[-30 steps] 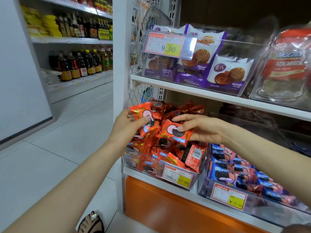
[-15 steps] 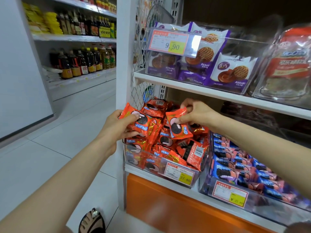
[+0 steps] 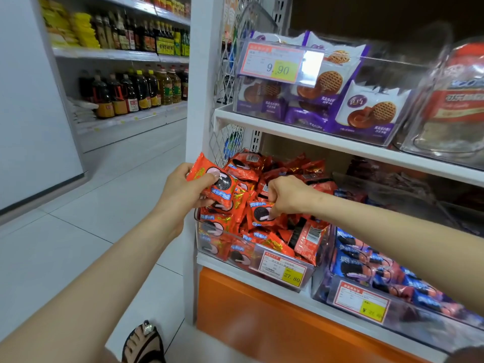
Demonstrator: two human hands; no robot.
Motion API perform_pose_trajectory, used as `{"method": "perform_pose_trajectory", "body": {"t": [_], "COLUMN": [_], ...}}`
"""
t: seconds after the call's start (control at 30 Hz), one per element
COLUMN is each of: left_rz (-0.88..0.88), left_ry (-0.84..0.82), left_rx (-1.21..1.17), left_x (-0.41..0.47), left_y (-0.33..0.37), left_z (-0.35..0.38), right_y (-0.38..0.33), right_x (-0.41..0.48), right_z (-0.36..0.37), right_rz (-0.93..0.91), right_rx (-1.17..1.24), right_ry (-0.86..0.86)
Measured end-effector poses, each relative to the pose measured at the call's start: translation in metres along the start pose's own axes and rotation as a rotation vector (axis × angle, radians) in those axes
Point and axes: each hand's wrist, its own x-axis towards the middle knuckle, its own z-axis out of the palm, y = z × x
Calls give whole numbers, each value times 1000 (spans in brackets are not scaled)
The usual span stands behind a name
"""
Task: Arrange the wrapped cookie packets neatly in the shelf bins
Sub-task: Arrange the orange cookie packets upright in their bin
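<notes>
The left hand (image 3: 180,189) holds one shiny orange cookie packet (image 3: 214,183). The right hand (image 3: 286,196) pinches another orange packet (image 3: 263,213) in the clear plastic bin (image 3: 309,273). I think both need laying flat next.

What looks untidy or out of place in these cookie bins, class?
The orange packets in the left bin are heaped at all angles above its rim; a front packet shows its barcode back.

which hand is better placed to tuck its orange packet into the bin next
Probably the right hand: it pinches the lower packet on the pile inside the clear bin. The left hand holds the raised packet up at the bin's left edge.
</notes>
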Motion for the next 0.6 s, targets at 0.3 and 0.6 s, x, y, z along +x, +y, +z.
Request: {"method": "perform_pose_trajectory", "body": {"t": [0.3,0.6], "left_rz": [64,118], "left_ry": [-2,-67], "left_rx": [62,180], "left_x": [-2,0], "left_y": [-1,-3], "left_z": [-1,0], "right_y": [-5,5], "right_x": [10,6], "right_z": [24,28], "right_rz": [-40,-138], "right_rx": [-239,-434], "right_ry": [-12,145]}}
